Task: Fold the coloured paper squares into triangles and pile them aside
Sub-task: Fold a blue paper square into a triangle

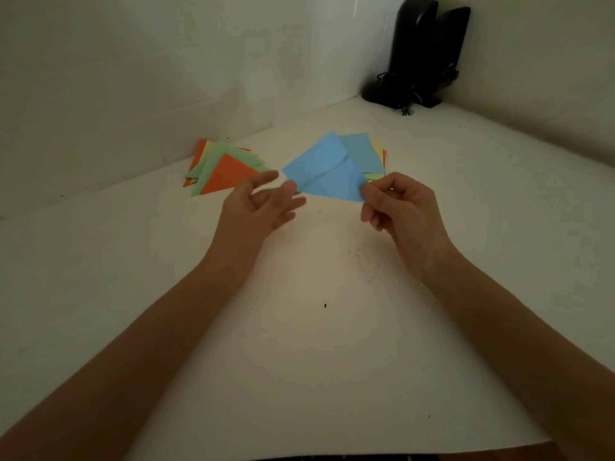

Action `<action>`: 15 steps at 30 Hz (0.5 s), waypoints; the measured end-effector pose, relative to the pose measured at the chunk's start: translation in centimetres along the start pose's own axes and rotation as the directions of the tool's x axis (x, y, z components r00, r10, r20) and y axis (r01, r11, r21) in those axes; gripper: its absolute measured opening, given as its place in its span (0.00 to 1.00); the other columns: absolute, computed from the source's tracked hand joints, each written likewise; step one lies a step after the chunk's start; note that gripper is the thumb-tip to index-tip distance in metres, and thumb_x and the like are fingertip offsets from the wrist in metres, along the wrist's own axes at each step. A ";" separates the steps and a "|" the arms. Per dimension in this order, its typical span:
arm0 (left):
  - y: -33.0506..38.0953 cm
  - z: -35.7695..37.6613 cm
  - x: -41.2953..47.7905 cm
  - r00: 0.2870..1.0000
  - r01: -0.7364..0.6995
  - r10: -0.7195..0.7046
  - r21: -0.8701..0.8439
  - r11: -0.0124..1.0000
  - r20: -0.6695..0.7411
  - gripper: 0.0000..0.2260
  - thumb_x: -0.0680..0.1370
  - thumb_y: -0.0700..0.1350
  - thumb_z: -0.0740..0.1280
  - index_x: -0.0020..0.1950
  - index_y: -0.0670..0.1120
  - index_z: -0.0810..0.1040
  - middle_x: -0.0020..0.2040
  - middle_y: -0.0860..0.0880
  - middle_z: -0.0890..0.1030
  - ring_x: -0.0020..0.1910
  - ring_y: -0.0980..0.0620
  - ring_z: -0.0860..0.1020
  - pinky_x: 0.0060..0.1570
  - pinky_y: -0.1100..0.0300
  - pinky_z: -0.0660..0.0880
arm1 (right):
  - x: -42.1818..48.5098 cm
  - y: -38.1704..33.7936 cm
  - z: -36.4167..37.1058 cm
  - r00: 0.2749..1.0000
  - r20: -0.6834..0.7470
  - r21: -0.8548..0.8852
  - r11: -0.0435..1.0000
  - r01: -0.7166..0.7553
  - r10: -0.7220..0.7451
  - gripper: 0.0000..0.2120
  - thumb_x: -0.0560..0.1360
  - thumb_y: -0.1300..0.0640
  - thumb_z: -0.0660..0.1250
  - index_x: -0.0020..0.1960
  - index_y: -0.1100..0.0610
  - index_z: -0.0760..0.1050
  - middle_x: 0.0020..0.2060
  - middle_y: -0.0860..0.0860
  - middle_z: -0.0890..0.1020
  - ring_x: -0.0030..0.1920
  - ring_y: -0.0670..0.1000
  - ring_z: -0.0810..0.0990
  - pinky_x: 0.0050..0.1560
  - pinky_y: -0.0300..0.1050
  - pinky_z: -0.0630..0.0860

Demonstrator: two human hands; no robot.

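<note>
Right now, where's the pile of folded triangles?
In the head view, the pile of folded triangles lies on the left of the table by the wall, just beyond the left hand and left of the blue paper.

Checked blue paper sheet point(327, 176), folded triangles point(226, 174), black speakers point(419, 51) and table point(299, 327); found no legible text, label, brand, number or sign.
</note>
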State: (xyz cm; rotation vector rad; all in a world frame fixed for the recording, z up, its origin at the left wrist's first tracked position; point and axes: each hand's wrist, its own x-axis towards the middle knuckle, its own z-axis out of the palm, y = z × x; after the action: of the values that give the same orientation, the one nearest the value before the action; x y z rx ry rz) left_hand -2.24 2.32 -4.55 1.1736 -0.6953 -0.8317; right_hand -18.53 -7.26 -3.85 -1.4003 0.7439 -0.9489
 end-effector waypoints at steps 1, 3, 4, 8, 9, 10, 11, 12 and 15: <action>-0.1 0.3 -0.2 0.999 0.047 -0.046 -0.008 0.999 0.028 0.23 0.67 0.50 0.69 0.58 0.42 0.73 0.41 0.50 0.84 0.45 0.53 0.83 0.43 0.63 0.78 | -0.1 0.2 0.2 0.999 -0.012 0.064 0.997 -0.032 0.033 0.09 0.76 0.66 0.65 0.37 0.61 0.72 0.25 0.51 0.78 0.25 0.47 0.70 0.28 0.37 0.68; -0.4 1.0 -0.8 0.991 0.101 -0.103 0.032 0.994 0.088 0.18 0.69 0.48 0.69 0.55 0.41 0.76 0.42 0.48 0.85 0.45 0.52 0.83 0.43 0.64 0.78 | -0.3 0.5 0.9 0.996 -0.008 0.154 0.984 -0.088 0.090 0.08 0.76 0.66 0.65 0.37 0.61 0.73 0.25 0.52 0.78 0.26 0.48 0.71 0.28 0.38 0.69; -0.6 1.3 -1.1 0.987 0.107 -0.112 0.050 0.993 0.112 0.13 0.71 0.46 0.69 0.53 0.41 0.77 0.41 0.49 0.85 0.44 0.53 0.83 0.43 0.64 0.78 | -0.5 0.6 1.2 0.995 0.004 0.176 0.979 -0.103 0.104 0.08 0.76 0.66 0.65 0.38 0.61 0.73 0.25 0.52 0.78 0.26 0.48 0.72 0.29 0.38 0.70; -1.2 2.1 -1.9 0.984 0.053 -0.074 0.127 0.990 0.160 0.04 0.73 0.45 0.69 0.46 0.46 0.81 0.40 0.52 0.84 0.43 0.56 0.82 0.41 0.66 0.76 | -1.1 0.9 2.3 0.994 0.078 0.185 0.979 -0.084 0.070 0.05 0.76 0.65 0.65 0.41 0.62 0.74 0.26 0.53 0.78 0.27 0.48 0.73 0.30 0.38 0.71; -1.2 2.2 -2.0 0.988 0.042 -0.062 0.138 0.990 0.144 0.03 0.74 0.43 0.69 0.45 0.46 0.81 0.39 0.53 0.84 0.42 0.57 0.81 0.40 0.67 0.75 | -1.2 0.9 2.4 0.994 0.092 0.175 0.982 -0.070 0.055 0.04 0.76 0.65 0.65 0.42 0.62 0.74 0.26 0.53 0.78 0.28 0.48 0.73 0.30 0.38 0.71; -1.3 2.2 -2.0 0.991 0.041 -0.058 0.134 0.990 0.122 0.03 0.75 0.42 0.68 0.44 0.46 0.82 0.38 0.53 0.84 0.41 0.58 0.81 0.39 0.67 0.75 | -1.2 1.0 2.5 0.994 0.101 0.151 0.987 -0.055 0.040 0.04 0.76 0.65 0.65 0.42 0.62 0.74 0.26 0.52 0.78 0.27 0.48 0.73 0.30 0.37 0.70; -1.3 2.2 -2.0 0.993 0.050 -0.062 0.117 0.992 0.104 0.03 0.75 0.41 0.68 0.44 0.45 0.82 0.37 0.52 0.84 0.40 0.58 0.81 0.39 0.68 0.75 | -1.3 1.0 2.5 0.994 0.109 0.113 0.993 -0.037 0.024 0.04 0.76 0.65 0.65 0.42 0.61 0.74 0.26 0.52 0.78 0.27 0.47 0.73 0.29 0.37 0.70; -1.3 2.2 -2.0 0.993 0.059 -0.068 0.101 0.993 0.092 0.04 0.75 0.41 0.68 0.45 0.44 0.82 0.38 0.51 0.84 0.41 0.58 0.81 0.39 0.68 0.75 | -1.3 0.9 2.5 0.993 0.119 0.069 0.997 -0.015 0.007 0.04 0.76 0.65 0.66 0.42 0.61 0.73 0.26 0.51 0.78 0.27 0.46 0.73 0.29 0.36 0.69; -1.1 2.2 -1.9 0.992 0.105 -0.107 0.041 0.994 0.064 0.04 0.75 0.41 0.68 0.44 0.43 0.82 0.39 0.48 0.83 0.41 0.56 0.81 0.39 0.67 0.76 | -1.3 0.7 2.4 0.987 0.151 -0.014 0.999 0.049 -0.047 0.05 0.76 0.65 0.65 0.41 0.60 0.72 0.24 0.49 0.78 0.26 0.45 0.72 0.29 0.36 0.68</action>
State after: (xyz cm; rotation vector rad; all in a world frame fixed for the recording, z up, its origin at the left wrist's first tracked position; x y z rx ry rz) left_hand -5.25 2.62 -5.16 1.2299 -0.7102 -0.9534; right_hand -16.91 -5.07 -4.54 -1.4935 0.6094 -0.8650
